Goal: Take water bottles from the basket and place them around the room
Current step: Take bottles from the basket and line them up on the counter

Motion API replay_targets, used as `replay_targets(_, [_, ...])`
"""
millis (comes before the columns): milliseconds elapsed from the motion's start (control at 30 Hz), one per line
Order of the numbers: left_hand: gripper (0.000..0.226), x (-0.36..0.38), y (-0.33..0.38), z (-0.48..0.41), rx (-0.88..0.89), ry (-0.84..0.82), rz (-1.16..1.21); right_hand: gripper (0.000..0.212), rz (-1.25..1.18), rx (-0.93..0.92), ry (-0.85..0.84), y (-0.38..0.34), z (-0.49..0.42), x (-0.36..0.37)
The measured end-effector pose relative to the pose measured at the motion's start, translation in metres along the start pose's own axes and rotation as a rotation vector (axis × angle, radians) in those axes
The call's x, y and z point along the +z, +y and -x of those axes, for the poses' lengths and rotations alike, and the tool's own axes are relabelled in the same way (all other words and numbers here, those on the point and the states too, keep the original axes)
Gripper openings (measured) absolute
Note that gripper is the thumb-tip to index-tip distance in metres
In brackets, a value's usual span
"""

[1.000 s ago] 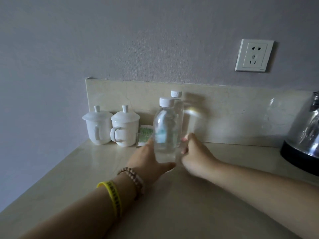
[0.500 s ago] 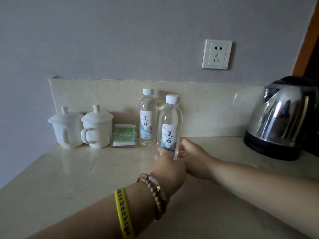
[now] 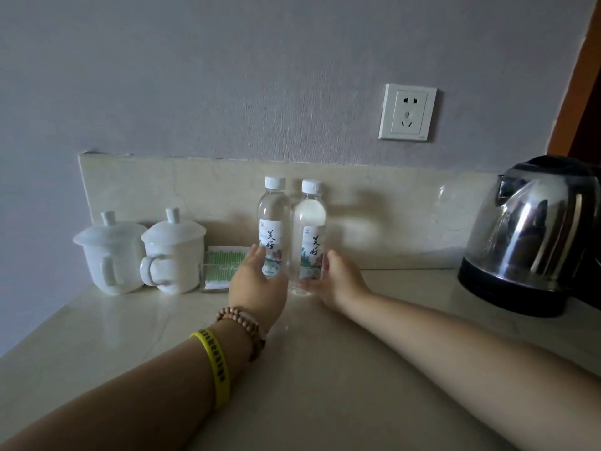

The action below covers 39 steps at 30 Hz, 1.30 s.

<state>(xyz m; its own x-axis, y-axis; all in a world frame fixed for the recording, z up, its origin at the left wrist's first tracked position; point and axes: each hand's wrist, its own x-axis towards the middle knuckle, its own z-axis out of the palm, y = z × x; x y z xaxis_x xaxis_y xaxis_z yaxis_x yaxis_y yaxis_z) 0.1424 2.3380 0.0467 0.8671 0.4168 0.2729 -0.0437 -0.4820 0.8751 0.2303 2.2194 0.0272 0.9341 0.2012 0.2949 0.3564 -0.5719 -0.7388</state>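
Note:
Two clear water bottles with white caps and printed labels stand upright, side by side, on the beige counter (image 3: 325,369) close to the backsplash. My left hand (image 3: 257,288) cups the lower left side of the left bottle (image 3: 273,219). My right hand (image 3: 340,281) holds the lower right side of the right bottle (image 3: 309,229), thumb against its label. The bottles' bases are partly hidden behind my fingers. No basket is in view.
Two white lidded mugs (image 3: 112,255) (image 3: 174,252) and a small clear holder of green packets (image 3: 221,268) stand left of the bottles. A steel electric kettle (image 3: 533,236) sits at the right. A wall socket (image 3: 408,116) is above the backsplash.
The front bottle has been pushed back and now stands level with the rear bottle. My left hand has shifted from that bottle to the left one.

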Motion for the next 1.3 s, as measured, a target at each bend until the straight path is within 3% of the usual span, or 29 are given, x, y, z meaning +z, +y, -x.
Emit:
replay_targets(467, [0.077, 0.02, -0.01, -0.01, 0.072, -0.059, 0.036, 0.039, 0.027, -0.011, 0.045, 0.003, -0.017, 0.008])
replay_targets(600, [0.081, 0.021, -0.013, -0.011, 0.102, -0.042, 0.011, 0.024, 0.005, 0.002, 0.07, 0.002, -0.013, 0.008])
replay_targets(900, [0.048, 0.012, -0.012, -0.005, 0.159, 0.088, 0.046, 0.046, 0.081, 0.203, 0.018, -0.013, 0.008, 0.002])
replay_targets(1033, [0.019, -0.008, -0.005, 0.006, -0.02, -0.131, -0.094, 0.025, 0.108, 0.228, 0.018, -0.011, 0.04, 0.001])
replay_targets(1133, [0.028, -0.031, -0.002, 0.025, 0.016, -0.399, -0.461, 0.02, 0.169, 0.144, -0.033, -0.021, 0.065, -0.001])
replay_targets(1200, [0.034, -0.049, -0.001, 0.045, 0.047, -0.433, -0.536, 0.018, 0.215, 0.049, -0.094, -0.035, 0.083, -0.001])
replay_targets(1300, [0.033, -0.079, -0.006, 0.081, -0.018, -0.382, -0.416, 0.016, 0.23, -0.08, -0.198, -0.056, 0.111, 0.007])
